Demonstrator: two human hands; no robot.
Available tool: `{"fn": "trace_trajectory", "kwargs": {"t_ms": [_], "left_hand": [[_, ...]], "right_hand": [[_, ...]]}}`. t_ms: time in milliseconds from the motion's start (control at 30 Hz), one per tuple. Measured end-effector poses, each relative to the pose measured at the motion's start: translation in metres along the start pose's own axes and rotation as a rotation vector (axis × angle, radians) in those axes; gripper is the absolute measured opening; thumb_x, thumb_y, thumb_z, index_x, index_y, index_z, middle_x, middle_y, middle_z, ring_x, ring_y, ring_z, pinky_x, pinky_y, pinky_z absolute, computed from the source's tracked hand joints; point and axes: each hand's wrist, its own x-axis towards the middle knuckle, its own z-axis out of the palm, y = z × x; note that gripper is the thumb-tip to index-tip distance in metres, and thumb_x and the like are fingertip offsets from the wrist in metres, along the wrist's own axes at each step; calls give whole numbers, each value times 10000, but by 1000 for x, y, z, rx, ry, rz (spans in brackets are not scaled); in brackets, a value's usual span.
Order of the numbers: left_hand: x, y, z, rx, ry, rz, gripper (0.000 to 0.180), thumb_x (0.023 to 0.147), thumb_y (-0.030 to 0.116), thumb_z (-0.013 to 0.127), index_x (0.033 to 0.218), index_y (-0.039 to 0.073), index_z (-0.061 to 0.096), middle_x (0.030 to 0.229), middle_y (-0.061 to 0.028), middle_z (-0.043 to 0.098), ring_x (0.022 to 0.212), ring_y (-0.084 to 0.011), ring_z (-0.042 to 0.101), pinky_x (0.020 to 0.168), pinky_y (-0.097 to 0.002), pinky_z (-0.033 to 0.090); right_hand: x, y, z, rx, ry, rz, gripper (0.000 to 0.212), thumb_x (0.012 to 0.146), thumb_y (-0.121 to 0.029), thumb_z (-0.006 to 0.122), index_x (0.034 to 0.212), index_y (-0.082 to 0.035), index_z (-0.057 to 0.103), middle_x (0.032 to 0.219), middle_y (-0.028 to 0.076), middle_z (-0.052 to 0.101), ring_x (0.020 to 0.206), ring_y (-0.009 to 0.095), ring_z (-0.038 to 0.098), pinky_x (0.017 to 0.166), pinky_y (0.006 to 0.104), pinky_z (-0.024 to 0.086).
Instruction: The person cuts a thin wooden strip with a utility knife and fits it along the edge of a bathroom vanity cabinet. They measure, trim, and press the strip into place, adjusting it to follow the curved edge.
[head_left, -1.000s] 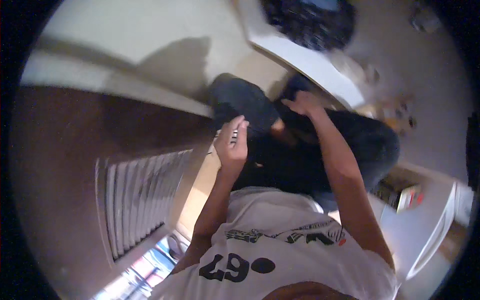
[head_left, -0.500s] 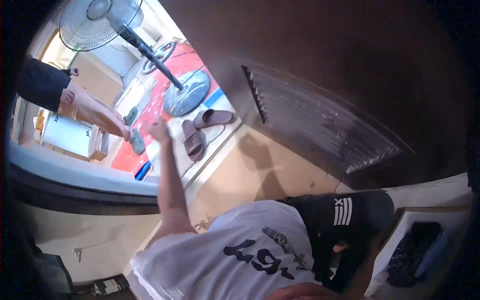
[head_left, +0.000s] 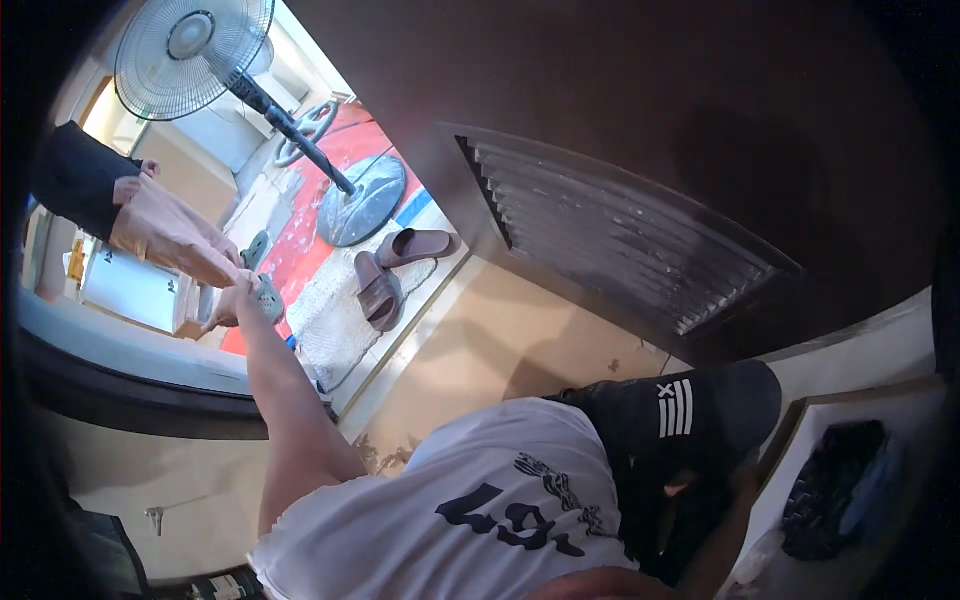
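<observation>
My left arm stretches toward the doorway, and my left hand (head_left: 232,303) is at its end with the fingers apart and nothing visible in them. In the picture it overlaps the trouser leg and green clog (head_left: 268,298) of another person, and I cannot tell whether it touches anything. My right forearm (head_left: 735,515) shows at the lower right beside my dark shorts (head_left: 690,410); the right hand is hidden. A pair of brown slides (head_left: 378,290) lies past the threshold, to the right of my left hand.
A dark door (head_left: 620,80) with a louvred vent (head_left: 620,230) stands at the right. Beyond the doorway are a standing fan (head_left: 365,195), a white mat (head_left: 340,325) and the person in a dark top (head_left: 85,180). A pale container (head_left: 790,470) with dark cloth is at lower right.
My left hand has moved left and slightly down in the picture, away from the slides. The view has shifted slightly, and the other person's trousers look more drawn toward my hand.
</observation>
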Motion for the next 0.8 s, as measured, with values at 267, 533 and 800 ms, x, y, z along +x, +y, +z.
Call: {"fn": "trace_trajectory", "kwargs": {"t_ms": [267, 533, 800], "left_hand": [[17, -16, -11, 0, -5, 31, 823, 822, 266, 593, 1422, -10, 102, 1302, -245, 468, 1183, -369, 498, 1019, -461, 376], [12, -25, -6, 10, 0, 47, 793, 809, 228, 595, 1411, -10, 138, 1286, -244, 479, 1166, -363, 507, 1003, -452, 387], [24, -48, -8, 38, 24, 59, 765, 795, 189, 596, 1400, -10, 173, 1269, -243, 490, 1150, -358, 517, 988, -443, 399]], "right_hand": [[3, -1, 7, 2, 16, 3, 295, 886, -218, 487, 1043, -17, 633, 1026, 189, 621, 917, 350, 605, 803, 443, 484], [-11, 4, 15, -13, 16, 5, 288, 882, -224, 496, 1032, -24, 639, 1008, 179, 629, 893, 337, 614, 779, 440, 493], [-19, 8, 24, -43, 19, 6, 281, 878, -229, 505, 1021, -32, 644, 990, 169, 637, 869, 325, 622, 755, 437, 501]]}}
